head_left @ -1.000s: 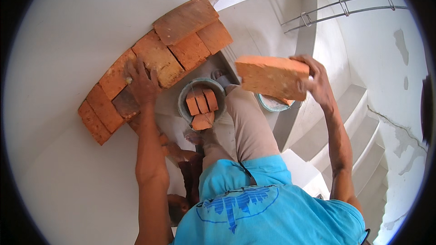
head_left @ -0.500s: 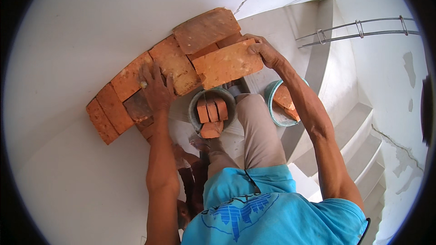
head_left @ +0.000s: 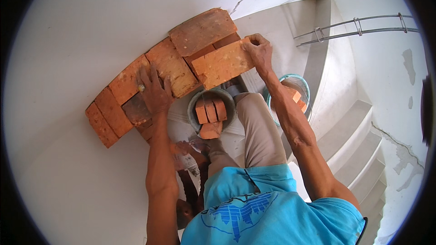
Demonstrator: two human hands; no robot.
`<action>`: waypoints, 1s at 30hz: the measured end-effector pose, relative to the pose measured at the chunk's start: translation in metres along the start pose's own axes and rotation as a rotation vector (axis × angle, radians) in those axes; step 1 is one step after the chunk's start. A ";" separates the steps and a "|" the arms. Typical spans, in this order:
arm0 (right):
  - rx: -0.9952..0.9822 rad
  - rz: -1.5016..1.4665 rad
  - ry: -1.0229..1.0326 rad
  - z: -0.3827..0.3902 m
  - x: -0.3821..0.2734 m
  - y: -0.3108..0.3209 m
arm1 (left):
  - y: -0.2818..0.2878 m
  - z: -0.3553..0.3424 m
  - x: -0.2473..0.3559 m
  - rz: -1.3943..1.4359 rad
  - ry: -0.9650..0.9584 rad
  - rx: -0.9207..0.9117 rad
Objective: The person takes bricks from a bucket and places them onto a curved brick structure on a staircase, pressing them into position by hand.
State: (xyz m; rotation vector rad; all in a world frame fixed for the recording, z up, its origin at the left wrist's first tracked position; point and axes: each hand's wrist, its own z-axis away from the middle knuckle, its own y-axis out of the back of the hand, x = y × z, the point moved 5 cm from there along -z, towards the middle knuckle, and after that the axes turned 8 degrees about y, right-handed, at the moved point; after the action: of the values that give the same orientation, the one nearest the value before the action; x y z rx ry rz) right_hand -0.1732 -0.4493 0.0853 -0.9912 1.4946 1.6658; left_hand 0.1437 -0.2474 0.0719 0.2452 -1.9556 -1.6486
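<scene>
A curved stack of red bricks [head_left: 171, 68] lies against the white wall. My left hand [head_left: 154, 91], a ring on one finger, rests spread on its middle bricks. Near the stack's right end, my right hand [head_left: 257, 52] grips an orange brick [head_left: 220, 63] by its right end, lying flat over or on the bricks there; whether it bears on them I cannot tell. Just below the stack stands a dark bucket [head_left: 230, 114] with several brick pieces [head_left: 211, 109], by my legs.
A turquoise bucket [head_left: 307, 95] with brick pieces stands at the right, partly behind my arm. Pale stair steps [head_left: 349, 145] descend beside it. Bent steel rebar [head_left: 356, 31] juts at the upper right. Another person [head_left: 186, 156] is partly visible below my left hand.
My right hand has brought the brick leftwards, from above the turquoise bucket onto the stack's right end, and has shifted little in the last half second. My left hand stays on the bricks.
</scene>
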 end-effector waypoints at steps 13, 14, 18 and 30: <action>0.141 0.445 0.319 0.008 -0.006 -0.004 | 0.004 0.000 -0.001 0.041 -0.019 0.006; 0.145 0.363 0.257 0.009 -0.003 -0.006 | 0.005 -0.001 -0.001 0.045 -0.024 0.011; 0.173 0.249 0.320 0.020 -0.001 -0.004 | 0.003 -0.002 -0.001 0.016 -0.034 0.039; -0.214 -0.356 -0.528 0.112 0.007 -0.021 | 0.006 -0.002 -0.002 0.035 -0.015 0.009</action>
State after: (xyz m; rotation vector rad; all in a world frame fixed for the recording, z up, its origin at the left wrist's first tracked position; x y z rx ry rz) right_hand -0.1687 -0.3360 0.0747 -0.7831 0.7610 1.6717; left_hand 0.1480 -0.2468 0.0768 0.2022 -1.9680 -1.6240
